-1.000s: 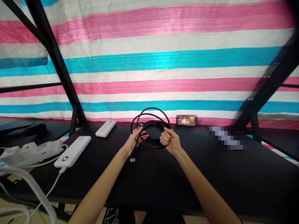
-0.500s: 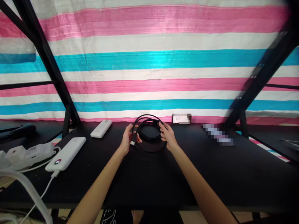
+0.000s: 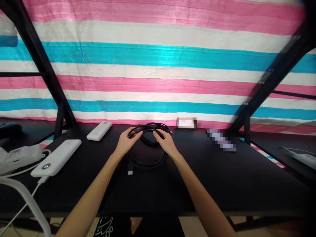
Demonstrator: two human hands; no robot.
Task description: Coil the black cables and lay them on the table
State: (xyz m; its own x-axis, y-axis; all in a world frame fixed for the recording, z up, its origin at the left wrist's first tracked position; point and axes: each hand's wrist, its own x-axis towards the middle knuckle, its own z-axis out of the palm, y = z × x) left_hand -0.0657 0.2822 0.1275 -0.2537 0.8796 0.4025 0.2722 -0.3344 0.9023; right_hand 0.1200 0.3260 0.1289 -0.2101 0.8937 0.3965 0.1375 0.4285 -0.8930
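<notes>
A coiled black cable (image 3: 156,125) lies on the dark table in front of me, with one loose loop hanging toward the near side. Its connector (image 3: 130,169), black with a metal tip, points toward me below my left hand. My left hand (image 3: 126,141) grips the coil's left side, thumb on top and fingers curled around the strands. On the opposite side, my right hand (image 3: 166,142) pinches the strands between thumb and fingers. Parts of the fingers on both hands are hidden behind the cable.
Two white power banks, one near (image 3: 58,158) and one farther back (image 3: 100,130), lie left on the black table (image 3: 158,194). A white power strip (image 3: 22,156) sits at far left. A phone-like object (image 3: 187,123) leans at the back; a blurred item (image 3: 221,140) lies right.
Both hands and the coil have come lower and flatter onto the table. The connector has swung down from beside my left hand toward me. The view has shifted slightly.
</notes>
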